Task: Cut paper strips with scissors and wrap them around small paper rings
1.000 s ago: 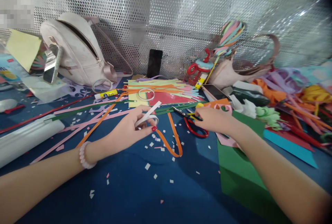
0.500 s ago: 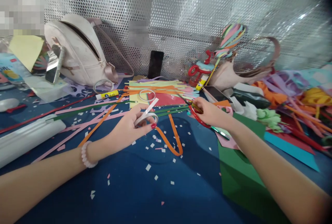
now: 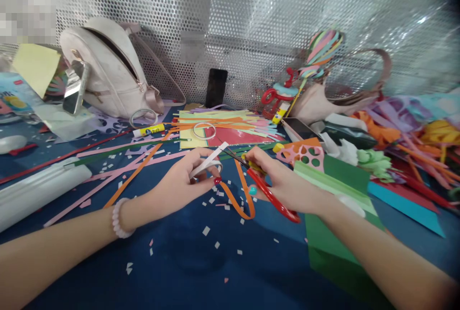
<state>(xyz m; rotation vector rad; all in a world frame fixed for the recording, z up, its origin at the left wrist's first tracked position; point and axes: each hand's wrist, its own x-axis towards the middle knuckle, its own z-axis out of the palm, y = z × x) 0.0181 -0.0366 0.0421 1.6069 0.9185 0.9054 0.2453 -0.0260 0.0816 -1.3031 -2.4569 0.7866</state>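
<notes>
My left hand (image 3: pixel 181 173) is closed around a roll of white tape (image 3: pixel 217 162), whose loose white end (image 3: pixel 221 149) sticks up to the right. An orange paper strip (image 3: pixel 245 213) hangs in a loop from near its thumb. A pair of scissors (image 3: pixel 273 195) with red and yellow handles is gripped in my right hand (image 3: pixel 287 176). Their blades (image 3: pixel 232 152) point left, close to the tape's loose end; whether they touch it I cannot tell. Small white paper scraps (image 3: pixel 206 231) lie on the blue table below.
Behind the hands lie a red sheet (image 3: pixel 233 136), many coloured strips and another tape ring (image 3: pixel 204 131). A glue stick (image 3: pixel 149 131) is at left, near a pale backpack (image 3: pixel 104 75). Green paper (image 3: pixel 334 247) lies under my right arm. A black phone (image 3: pixel 216 87) leans at the back.
My right hand has moved left and nearer to me, bringing the scissors' blades close to the tape's end. My left hand has shifted slightly right and down.
</notes>
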